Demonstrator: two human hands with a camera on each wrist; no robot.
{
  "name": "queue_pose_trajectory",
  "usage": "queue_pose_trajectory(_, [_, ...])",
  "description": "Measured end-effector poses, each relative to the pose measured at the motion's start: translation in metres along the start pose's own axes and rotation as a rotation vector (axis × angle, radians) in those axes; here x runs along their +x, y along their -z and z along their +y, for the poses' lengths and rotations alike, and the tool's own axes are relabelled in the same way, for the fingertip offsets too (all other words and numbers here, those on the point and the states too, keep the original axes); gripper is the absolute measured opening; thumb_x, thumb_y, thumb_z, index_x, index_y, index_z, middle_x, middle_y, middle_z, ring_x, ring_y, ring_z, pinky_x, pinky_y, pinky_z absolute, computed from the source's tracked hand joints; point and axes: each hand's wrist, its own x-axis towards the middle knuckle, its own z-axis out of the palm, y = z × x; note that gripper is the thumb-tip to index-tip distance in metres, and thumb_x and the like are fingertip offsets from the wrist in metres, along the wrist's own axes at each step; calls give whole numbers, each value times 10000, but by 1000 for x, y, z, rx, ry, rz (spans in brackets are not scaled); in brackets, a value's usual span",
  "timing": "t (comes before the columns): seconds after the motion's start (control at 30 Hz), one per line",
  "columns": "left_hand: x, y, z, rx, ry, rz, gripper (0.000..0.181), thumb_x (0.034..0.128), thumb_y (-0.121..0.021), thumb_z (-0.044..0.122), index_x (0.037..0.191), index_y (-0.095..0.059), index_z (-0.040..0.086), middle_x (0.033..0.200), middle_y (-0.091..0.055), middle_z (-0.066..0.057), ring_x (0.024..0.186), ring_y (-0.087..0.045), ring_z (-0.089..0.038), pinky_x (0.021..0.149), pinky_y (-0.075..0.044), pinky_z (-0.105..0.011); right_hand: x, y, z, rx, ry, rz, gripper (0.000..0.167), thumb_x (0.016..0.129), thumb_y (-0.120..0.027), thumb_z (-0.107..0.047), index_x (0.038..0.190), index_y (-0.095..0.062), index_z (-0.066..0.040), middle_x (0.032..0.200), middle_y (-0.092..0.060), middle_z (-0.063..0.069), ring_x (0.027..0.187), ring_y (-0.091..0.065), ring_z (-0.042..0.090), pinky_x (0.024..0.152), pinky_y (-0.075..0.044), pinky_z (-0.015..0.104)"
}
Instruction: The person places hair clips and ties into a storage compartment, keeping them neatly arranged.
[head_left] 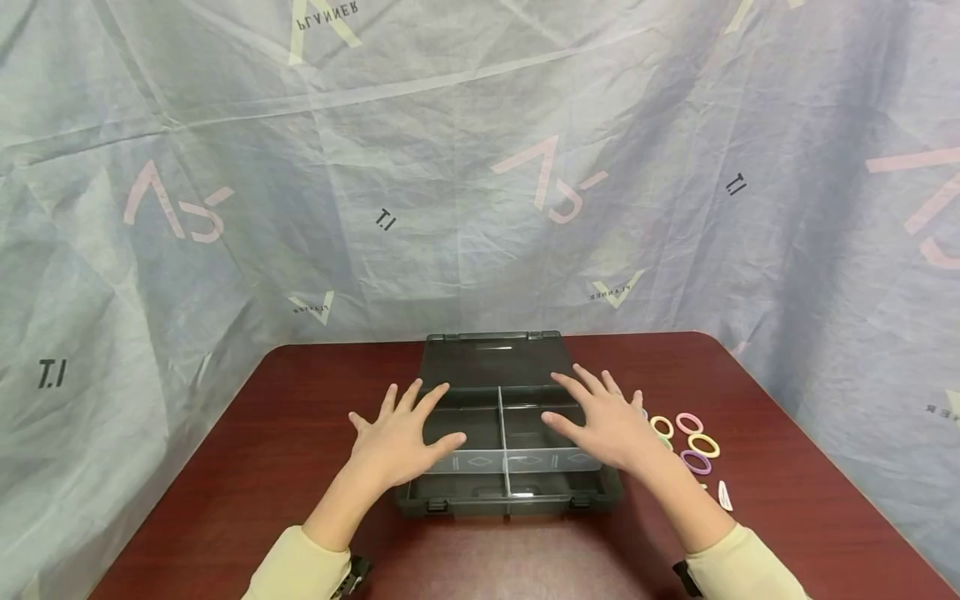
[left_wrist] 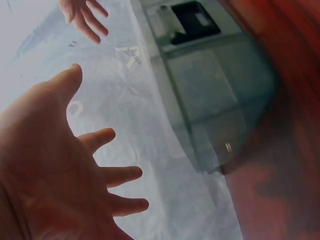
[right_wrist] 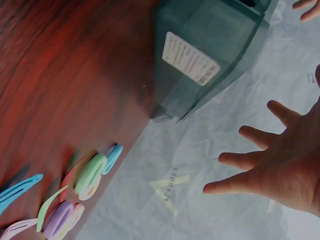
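A dark, see-through divided storage box [head_left: 510, 504] lies on the table with its lid [head_left: 491, 362] laid back behind it. Pale dividers [head_left: 480, 461] split the inside into several compartments, which look bare. My left hand [head_left: 393, 442] hovers over the box's left side, fingers spread and holding nothing. Over the right side hovers my right hand [head_left: 611, 425], its fingers spread too. In the right wrist view the box's side carries a white label [right_wrist: 191, 59]; a dark latch [left_wrist: 195, 22] shows in the left wrist view.
Several coloured hair ties [head_left: 703, 446] lie on the dark red table [head_left: 300, 417] right of the box, partly behind my right hand. Near them are hair clips, a white one [head_left: 724, 496] and a blue one [right_wrist: 20, 192] among them. A grey printed cloth [head_left: 450, 167] hangs behind the table.
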Motion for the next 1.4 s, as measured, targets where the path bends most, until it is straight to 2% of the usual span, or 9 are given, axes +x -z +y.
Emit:
queue_pose_trajectory(0.53, [-4,-3,-37,-65,71,-43,850,914,-497,762,1607,-309,308,1639,-270,-161,1488,-158,-501,912,-37,-911,-2,5,44,47,-82,-46,789,950,-433,-751,1545,-429,-233,1570,-371,173,1429,-259,540,986,-129,851])
queue_pose_trajectory(0.9, [-11,-11,-58,-87,75,-78,823,934,-485,742,1607,-306,304,1632,-270,-188,1483,-148,-517,900,-19,-915,-6,8,68,63,-97,-51,710,1002,-426,-673,1517,-463,-186,1534,-404,209,1398,-338,489,961,-136,860])
queue_pose_trajectory(1.13, [-16,-12,-65,-123,52,-103,763,966,-485,694,1603,-321,307,1631,-273,-185,1481,-139,-526,905,-14,-913,-3,8,81,62,-118,-50,613,1040,-423,-596,1453,-539,-159,1480,-451,243,1331,-422,513,949,-143,865])
queue_pose_trajectory(1.4, [-20,-16,-66,-136,38,-125,723,980,-460,686,1582,-375,294,1610,-319,-188,1463,-186,-544,897,-29,-917,-2,5,103,54,-161,-71,491,1064,-474,-456,1369,-606,-95,1400,-516,275,1305,-453,502,945,-177,854])
